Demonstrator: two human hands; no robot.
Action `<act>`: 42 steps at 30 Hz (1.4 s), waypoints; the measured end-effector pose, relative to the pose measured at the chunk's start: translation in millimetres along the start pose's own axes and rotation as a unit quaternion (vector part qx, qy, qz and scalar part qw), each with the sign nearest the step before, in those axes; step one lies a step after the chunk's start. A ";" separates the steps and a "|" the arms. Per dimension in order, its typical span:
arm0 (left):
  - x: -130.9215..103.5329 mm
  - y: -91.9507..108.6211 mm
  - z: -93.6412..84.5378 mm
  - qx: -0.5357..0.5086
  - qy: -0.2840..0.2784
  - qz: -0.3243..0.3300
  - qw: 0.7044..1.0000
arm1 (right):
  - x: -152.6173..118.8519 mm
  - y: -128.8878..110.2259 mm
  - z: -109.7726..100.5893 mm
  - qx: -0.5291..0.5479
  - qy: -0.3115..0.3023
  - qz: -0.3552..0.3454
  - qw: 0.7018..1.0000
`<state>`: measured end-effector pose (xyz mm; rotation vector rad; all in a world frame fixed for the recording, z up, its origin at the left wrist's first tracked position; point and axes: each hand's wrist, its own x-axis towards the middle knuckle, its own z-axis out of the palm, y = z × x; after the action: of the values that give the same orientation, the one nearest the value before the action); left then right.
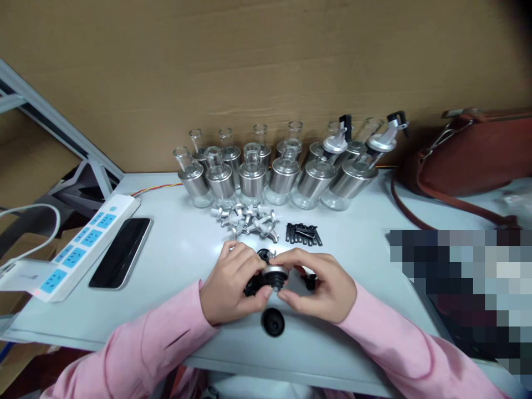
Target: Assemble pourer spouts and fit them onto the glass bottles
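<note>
Between my two hands is a bottle pourer [275, 275], with a silver collar and a black ribbed stopper pointing down. My left hand [236, 282] pinches it from the left, and my right hand [318, 285] grips it from the other side with thumb and fingers. Just below lies a round black rubber stopper [273, 322] on the table. More black parts [310, 281] show partly beneath and beside my hands. Beyond my fingers are a heap of silver pourer spouts [249, 219] and a small group of black flip caps [303, 234].
Two rows of glass bottles with steel sleeves [252, 180] stand at the back, two fitted with pourers [381, 141]. At left lie a phone [121, 253] and a power strip [85, 246]. A brown bag [474, 152] sits at right, near a pixelated area. Cardboard [249, 61] stands behind.
</note>
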<state>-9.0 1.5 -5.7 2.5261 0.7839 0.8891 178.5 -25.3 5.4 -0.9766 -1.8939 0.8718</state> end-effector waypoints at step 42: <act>-0.5 -2.4 -1.3 -0.043 -0.083 0.024 0.995 | 5.5 16.3 -0.8 0.042 0.057 0.225 0.972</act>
<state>-11.1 3.2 -6.1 2.5132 0.6227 0.6996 182.1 -12.9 -6.0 -1.4006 -1.5471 1.1169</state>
